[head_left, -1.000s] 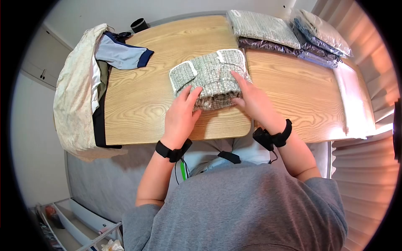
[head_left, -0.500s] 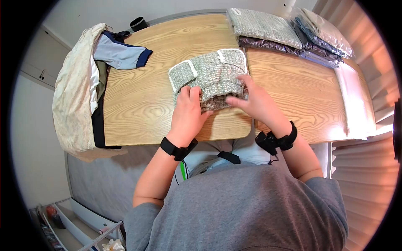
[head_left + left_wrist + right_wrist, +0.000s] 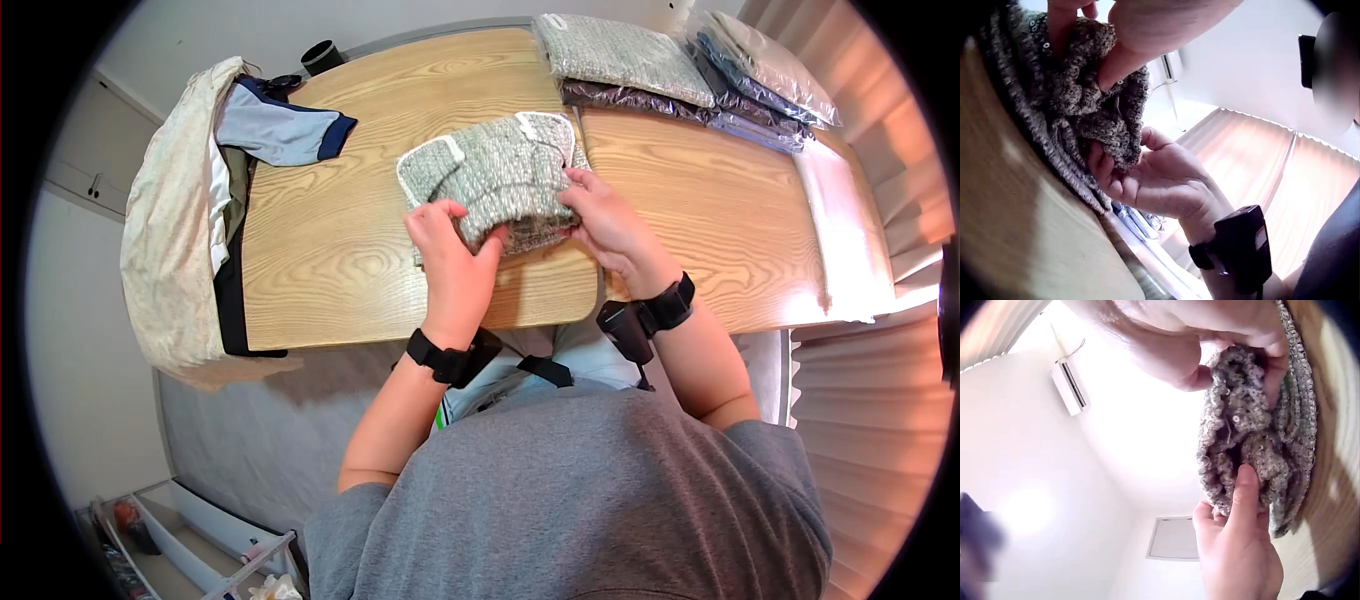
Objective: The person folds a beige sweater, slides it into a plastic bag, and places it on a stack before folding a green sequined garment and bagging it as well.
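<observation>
A folded grey-green knitted garment with white-trimmed corners lies on the wooden table in front of me, its near edge rolled up into a thick bundle. My left hand pinches the left end of that edge, thumb at the opening and fingers over the top. At the other end my right hand grips the edge, fingers curled around the knit. In the right wrist view the gathered knit bunches between both hands, with small sequins on it. Its lower layers lie flat on the tabletop.
Clothes, including a blue-grey one with navy cuff, hang over the table's left edge. Stacks of bagged folded garments stand at the back right. Clear plastic bags lie along the right side. A black cup is at the back left.
Both hands have shifted from resting loosely on the garment to gripping its near edge. That edge is now raised and more tightly bunched.
</observation>
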Demonstrator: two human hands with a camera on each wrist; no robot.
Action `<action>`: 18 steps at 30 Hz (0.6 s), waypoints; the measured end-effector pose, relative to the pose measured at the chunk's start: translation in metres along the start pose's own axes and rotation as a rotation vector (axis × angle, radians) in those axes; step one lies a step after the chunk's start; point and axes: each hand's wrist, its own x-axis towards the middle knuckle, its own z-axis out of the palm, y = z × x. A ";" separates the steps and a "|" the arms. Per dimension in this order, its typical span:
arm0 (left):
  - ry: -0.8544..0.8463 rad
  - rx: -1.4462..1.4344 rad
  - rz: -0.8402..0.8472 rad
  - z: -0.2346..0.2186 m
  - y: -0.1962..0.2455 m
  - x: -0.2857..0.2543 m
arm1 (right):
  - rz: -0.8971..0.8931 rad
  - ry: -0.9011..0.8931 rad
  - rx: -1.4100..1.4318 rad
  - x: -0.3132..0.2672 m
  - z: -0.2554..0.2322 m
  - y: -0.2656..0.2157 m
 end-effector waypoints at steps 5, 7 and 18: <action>-0.196 -0.090 -0.069 -0.011 -0.009 -0.007 | -0.101 0.157 -0.665 -0.008 0.006 -0.004; -0.217 -0.388 -0.251 -0.020 -0.012 -0.004 | -0.216 0.219 -0.801 -0.009 0.004 -0.002; -0.490 0.116 0.225 -0.035 -0.013 0.021 | -0.912 -0.160 -1.649 -0.010 0.011 -0.016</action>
